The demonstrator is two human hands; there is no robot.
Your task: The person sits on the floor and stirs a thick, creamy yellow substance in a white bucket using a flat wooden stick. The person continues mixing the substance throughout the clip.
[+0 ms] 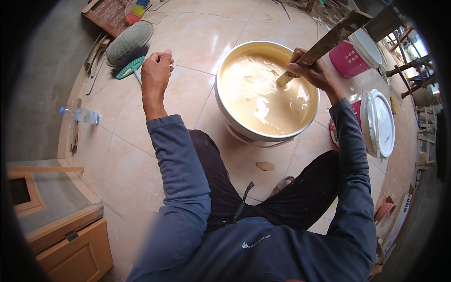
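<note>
A large white bucket (224,112) on the tiled floor between my legs is filled with creamy, pale yellow paint (256,96). My right hand (314,71) is wrapped round a flat wooden stick (334,37) at the bucket's far right rim. The stick slants, with its lower end dipped into the paint, whose surface is swirled and glossy. My left hand (157,77) is raised to the left of the bucket, apart from it. Its fingers are curled in, and nothing shows in them.
Two pink-and-white buckets stand to the right, one farther off (346,58) and a lidded one (381,123). A green-headed broom (130,68), a woven conical hat (131,41) and a plastic bottle (87,115) lie left. A wooden cabinet (77,251) is at lower left.
</note>
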